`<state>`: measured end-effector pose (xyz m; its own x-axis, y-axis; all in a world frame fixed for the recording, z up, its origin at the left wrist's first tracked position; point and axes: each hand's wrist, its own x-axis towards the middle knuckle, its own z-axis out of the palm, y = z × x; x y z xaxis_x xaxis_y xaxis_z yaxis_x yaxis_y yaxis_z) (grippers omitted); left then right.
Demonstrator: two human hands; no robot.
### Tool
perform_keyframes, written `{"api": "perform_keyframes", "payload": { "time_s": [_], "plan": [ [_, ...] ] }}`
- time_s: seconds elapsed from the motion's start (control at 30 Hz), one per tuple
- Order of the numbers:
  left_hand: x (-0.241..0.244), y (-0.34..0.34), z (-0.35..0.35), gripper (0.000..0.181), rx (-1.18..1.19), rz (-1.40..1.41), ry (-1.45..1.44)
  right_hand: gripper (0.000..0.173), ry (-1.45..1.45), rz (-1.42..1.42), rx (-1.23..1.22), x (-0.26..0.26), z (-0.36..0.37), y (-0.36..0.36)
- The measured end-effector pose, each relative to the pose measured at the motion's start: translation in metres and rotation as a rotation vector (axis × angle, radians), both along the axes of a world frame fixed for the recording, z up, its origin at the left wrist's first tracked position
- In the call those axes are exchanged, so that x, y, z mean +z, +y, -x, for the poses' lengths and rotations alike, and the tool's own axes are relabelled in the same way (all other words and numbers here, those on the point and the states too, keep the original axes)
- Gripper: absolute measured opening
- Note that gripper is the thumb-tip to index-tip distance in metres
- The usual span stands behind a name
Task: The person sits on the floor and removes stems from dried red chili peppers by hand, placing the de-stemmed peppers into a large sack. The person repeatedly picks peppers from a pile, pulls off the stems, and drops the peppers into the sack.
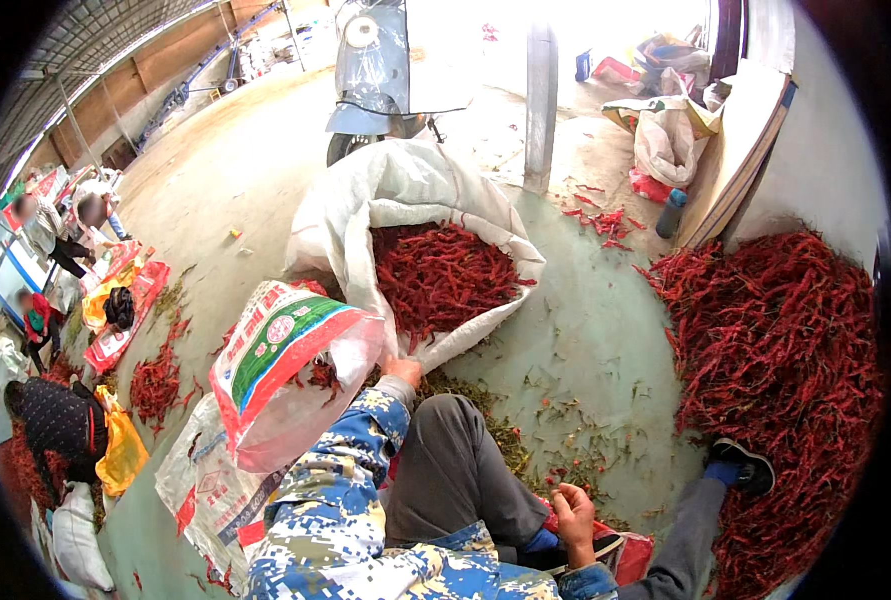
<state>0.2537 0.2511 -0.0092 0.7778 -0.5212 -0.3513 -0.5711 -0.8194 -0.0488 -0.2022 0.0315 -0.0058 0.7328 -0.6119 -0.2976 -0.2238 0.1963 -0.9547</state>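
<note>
My left hand [403,370] is at the lower rim of a large white woven sack [415,176], its fingers curled at the edge. The sack gapes towards me and holds many dried red chillies [445,274]. Left of that hand stands a printed plastic bag [288,352] with some chillies inside. My right hand [574,514] is beside my lower leg, fingers bent; whether something small is between them cannot be told. Green stems and bits [565,450] lie on the floor above it.
A big heap of red chillies [783,337] lies at the right, against my shoe. A metal post [540,112], a scooter [370,67] and a dark bottle [671,214] stand ahead. Flattened sacks [216,480] lie at the left; several other people are farther left.
</note>
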Motion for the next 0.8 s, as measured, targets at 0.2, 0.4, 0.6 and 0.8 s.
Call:
{"api": "perform_keyframes", "payload": {
  "time_s": [0.2,0.4,0.6,0.8],
  "plan": [
    [0.011,0.001,0.028,0.032,-0.075,0.041,-0.028,0.026,0.034,0.065,0.067,-0.016,-0.002,0.014],
    [0.069,-0.013,0.052,0.041,-0.054,0.165,-0.058,0.026,0.12,0.136,0.089,-0.018,0.004,0.008],
    [0.058,-0.024,0.016,0.055,-0.104,0.649,-0.076,0.025,0.151,0.085,0.087,-0.021,-0.001,0.015],
    [0.041,-0.037,-0.051,0.062,0.052,0.76,-0.01,0.025,0.126,0.152,0.042,-0.024,-0.009,0.005]
  ]
}}
